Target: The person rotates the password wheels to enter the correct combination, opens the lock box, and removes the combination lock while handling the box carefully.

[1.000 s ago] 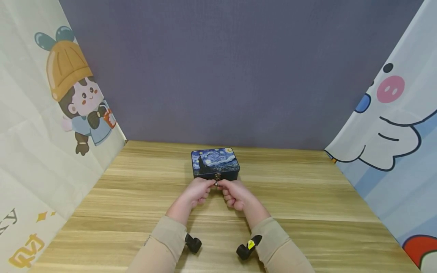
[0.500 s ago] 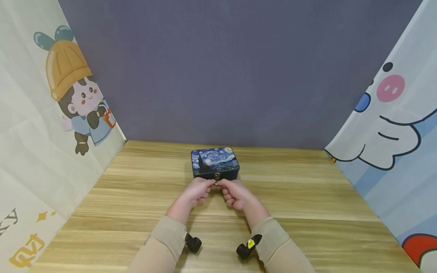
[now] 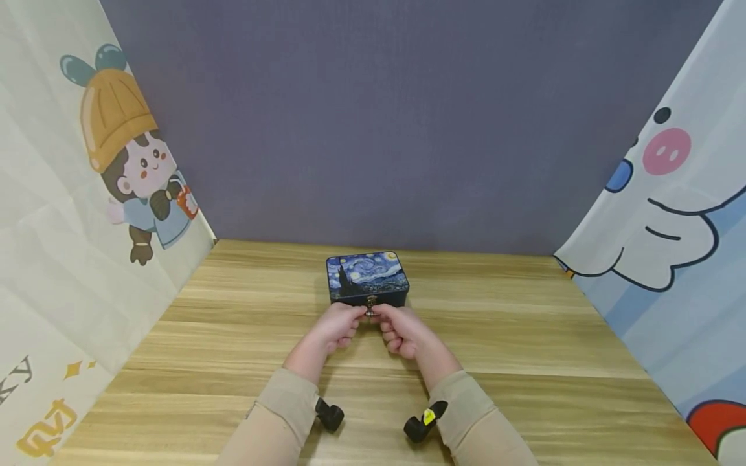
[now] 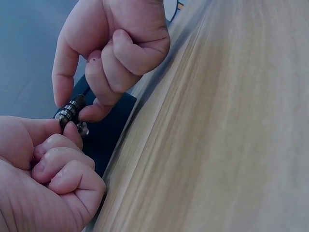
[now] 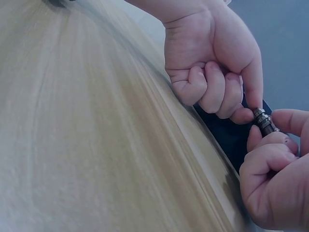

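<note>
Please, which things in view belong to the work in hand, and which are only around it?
In the work:
left hand
right hand
dial lock that both hold
dark blue box behind it

Only around it:
wooden table
grey backdrop
left printed cloth
right printed cloth

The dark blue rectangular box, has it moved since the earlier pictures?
No: in the head view, the box shows no shift against the brown wooden tabletop.

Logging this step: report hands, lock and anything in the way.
Left hand and right hand pinching lock from opposite ends. Lock at front of closed box. No obstacle seen.
</note>
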### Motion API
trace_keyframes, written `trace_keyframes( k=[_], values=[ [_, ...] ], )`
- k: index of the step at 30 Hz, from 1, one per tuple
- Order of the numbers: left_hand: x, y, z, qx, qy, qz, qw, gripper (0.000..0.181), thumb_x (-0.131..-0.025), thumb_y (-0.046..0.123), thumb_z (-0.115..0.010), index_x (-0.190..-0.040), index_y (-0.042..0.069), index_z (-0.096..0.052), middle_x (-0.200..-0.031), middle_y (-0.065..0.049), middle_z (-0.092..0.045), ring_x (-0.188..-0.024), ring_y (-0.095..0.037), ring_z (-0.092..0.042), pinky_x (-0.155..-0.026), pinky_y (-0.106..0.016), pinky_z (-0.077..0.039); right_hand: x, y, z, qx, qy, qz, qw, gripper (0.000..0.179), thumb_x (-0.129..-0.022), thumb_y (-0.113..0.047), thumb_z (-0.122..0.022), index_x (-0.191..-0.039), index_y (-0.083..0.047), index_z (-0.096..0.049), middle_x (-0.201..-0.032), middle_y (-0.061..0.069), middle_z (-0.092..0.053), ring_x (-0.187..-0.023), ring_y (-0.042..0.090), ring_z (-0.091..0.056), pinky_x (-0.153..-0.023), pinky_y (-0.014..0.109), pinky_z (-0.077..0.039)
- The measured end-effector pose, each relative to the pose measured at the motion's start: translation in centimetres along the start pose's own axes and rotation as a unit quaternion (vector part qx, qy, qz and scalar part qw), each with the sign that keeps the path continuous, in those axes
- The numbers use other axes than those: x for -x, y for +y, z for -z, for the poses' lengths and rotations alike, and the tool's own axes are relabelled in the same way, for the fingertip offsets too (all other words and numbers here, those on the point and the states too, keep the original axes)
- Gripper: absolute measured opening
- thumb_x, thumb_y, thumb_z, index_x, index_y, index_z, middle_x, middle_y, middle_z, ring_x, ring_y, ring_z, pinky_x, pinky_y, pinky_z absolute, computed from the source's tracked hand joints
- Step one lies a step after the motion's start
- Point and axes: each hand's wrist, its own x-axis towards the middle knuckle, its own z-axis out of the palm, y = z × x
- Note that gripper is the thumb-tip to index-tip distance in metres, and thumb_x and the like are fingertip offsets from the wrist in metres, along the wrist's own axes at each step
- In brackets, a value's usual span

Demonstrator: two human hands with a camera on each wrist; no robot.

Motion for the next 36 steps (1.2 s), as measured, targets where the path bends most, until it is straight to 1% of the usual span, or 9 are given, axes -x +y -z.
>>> trace_keyframes(
  k=[2,4,10,16,24,30,36],
  values=[
    [-0.01,0.01,0.06,0.002,0.003,0.002,1.0,0.027,-0.105,0.023,-0.053,-0.094,-0.002,-0.057,-0.057,0.006,-0.032,-0.043,-0.006,-0.022,-0.039,-0.022,-0.02,0.01,-0.06,0.14,-0.002,-0.001,-0.005,1.0,0.034,-0.097,-0.03,-0.062,-0.105,0.003,-0.057,-0.057,-0.011,-0.031,-0.043,0.0,-0.023,-0.038,0.016,-0.019],
    [0.01,0.04,0.11,0.005,0.002,0.003,1.0,0.027,-0.106,0.023,-0.053,-0.097,-0.003,-0.057,-0.058,0.006,-0.032,-0.044,-0.006,-0.022,-0.04,-0.022,-0.02,0.03,-0.15,0.29,-0.005,-0.002,-0.009,0.9999,0.036,-0.098,-0.033,-0.06,-0.106,0.002,-0.056,-0.057,-0.011,-0.03,-0.043,0.0,-0.023,-0.038,0.015,-0.019],
    [0.07,0.06,0.15,0.012,0.002,0.005,0.9999,0.03,-0.106,0.023,-0.052,-0.103,-0.006,-0.058,-0.058,0.007,-0.031,-0.044,-0.006,-0.021,-0.04,-0.021,-0.02,0.11,-0.36,0.6,-0.013,-0.004,-0.018,0.9998,0.034,-0.099,-0.035,-0.059,-0.104,-0.002,-0.053,-0.058,-0.012,-0.028,-0.042,-0.001,-0.023,-0.037,0.015,-0.018],
    [0.03,0.05,0.21,0.01,0.002,0.005,0.9999,0.03,-0.106,0.024,-0.053,-0.101,-0.005,-0.058,-0.058,0.007,-0.031,-0.044,-0.006,-0.021,-0.04,-0.022,-0.02,0.05,-0.42,0.7,-0.015,0.0,-0.017,0.9997,0.035,-0.099,-0.037,-0.059,-0.102,-0.003,-0.053,-0.058,-0.011,-0.028,-0.042,0.0,-0.022,-0.037,0.015,-0.019],
    [-0.13,0.0,0.19,0.007,-0.001,0.007,1.0,0.031,-0.106,0.024,-0.052,-0.103,-0.006,-0.058,-0.058,0.007,-0.031,-0.044,-0.006,-0.02,-0.04,-0.022,-0.019,0.23,-0.43,0.64,-0.01,-0.003,-0.016,0.9998,0.035,-0.099,-0.037,-0.059,-0.102,-0.002,-0.052,-0.057,-0.012,-0.028,-0.043,0.0,-0.021,-0.037,0.015,-0.018],
    [-0.21,-0.02,0.17,0.007,0.0,0.009,0.9999,0.029,-0.106,0.024,-0.053,-0.098,-0.003,-0.057,-0.057,0.007,-0.031,-0.043,-0.006,-0.021,-0.039,-0.022,-0.019,0.32,-0.42,0.46,-0.002,-0.006,-0.015,0.9999,0.032,-0.098,-0.034,-0.061,-0.099,-0.002,-0.055,-0.056,-0.012,-0.03,-0.044,0.001,-0.022,-0.038,0.016,-0.019],
    [-0.2,-0.03,0.12,0.003,0.0,0.0,1.0,0.028,-0.105,0.023,-0.054,-0.095,-0.002,-0.058,-0.058,0.007,-0.033,-0.043,-0.005,-0.022,-0.039,-0.021,-0.021,0.19,-0.26,0.34,0.008,-0.011,-0.016,0.9998,0.028,-0.097,-0.031,-0.061,-0.094,-0.004,-0.057,-0.055,-0.011,-0.03,-0.043,0.001,-0.023,-0.038,0.016,-0.019]
  ],
)
